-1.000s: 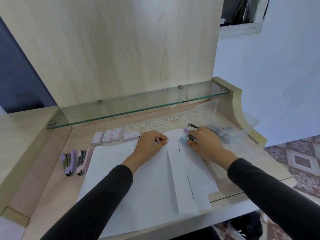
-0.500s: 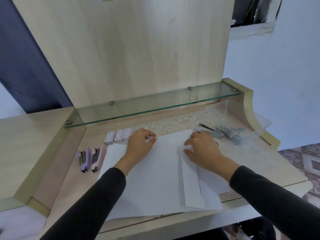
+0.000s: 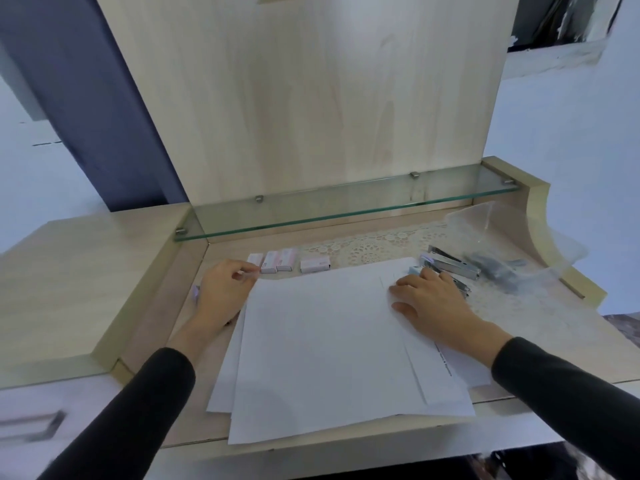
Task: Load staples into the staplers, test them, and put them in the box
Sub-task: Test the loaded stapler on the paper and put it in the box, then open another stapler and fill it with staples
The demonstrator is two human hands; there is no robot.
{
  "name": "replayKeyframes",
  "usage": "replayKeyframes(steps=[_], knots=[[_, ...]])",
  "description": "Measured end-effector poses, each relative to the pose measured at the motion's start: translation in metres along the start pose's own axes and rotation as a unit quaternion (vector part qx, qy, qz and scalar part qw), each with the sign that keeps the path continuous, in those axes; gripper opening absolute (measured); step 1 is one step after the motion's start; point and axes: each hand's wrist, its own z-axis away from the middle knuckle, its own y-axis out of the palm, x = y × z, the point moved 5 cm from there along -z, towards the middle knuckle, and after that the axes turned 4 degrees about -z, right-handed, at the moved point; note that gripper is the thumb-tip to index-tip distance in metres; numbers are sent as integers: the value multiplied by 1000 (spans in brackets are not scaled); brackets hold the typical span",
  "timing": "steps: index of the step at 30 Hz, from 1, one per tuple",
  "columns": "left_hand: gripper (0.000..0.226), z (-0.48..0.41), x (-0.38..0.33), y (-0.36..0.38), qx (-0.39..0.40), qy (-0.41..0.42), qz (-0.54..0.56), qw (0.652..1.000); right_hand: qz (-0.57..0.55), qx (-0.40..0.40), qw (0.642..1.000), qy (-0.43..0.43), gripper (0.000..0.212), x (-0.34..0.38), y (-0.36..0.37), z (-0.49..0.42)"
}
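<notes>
While the left hand hovered beside the row of small pink cardboard staple boxes, its fingers were curled with the thumb against the forefinger, though whether they pinched anything could not be told. The right hand lay flat and relaxed on the white paper sheets. Its fingertips touched the pale-blue and metal stapler, near the clear plastic box.

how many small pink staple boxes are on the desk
4, in a row on the desk below the glass shelf: one staple box beside the left hand, two right next to that, one apart further right. More could hide under the paper.
</notes>
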Motion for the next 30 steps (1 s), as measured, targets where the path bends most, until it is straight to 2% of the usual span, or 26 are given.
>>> replayKeyframes(steps=[2,8,14,18,23,27,30], knots=[[12,1,11,-10,-9,-24,4,1000,5,-4,1000,-3,33,-3,3,-3],[10,11,31,-28,-16,-64,-22,998,-25,2,1000,10,36,9,0,-8],[39,28,31,-21,-32,-48,-232,971,-43,-27,999,1,25,16,12,-9],[49,28,35,-15,-30,-40,-280,959,-36,-61,997,7,15,14,11,-4],[55,31,35,-15,-65,-51,-220,972,-39,-76,996,0,16,15,12,-3],[36,43,29,-24,-116,-45,-140,982,-48,-103,994,-6,13,14,11,-2],[36,51,23,-33,-134,-45,-60,988,-58,-109,992,-7,10,13,12,-2]])
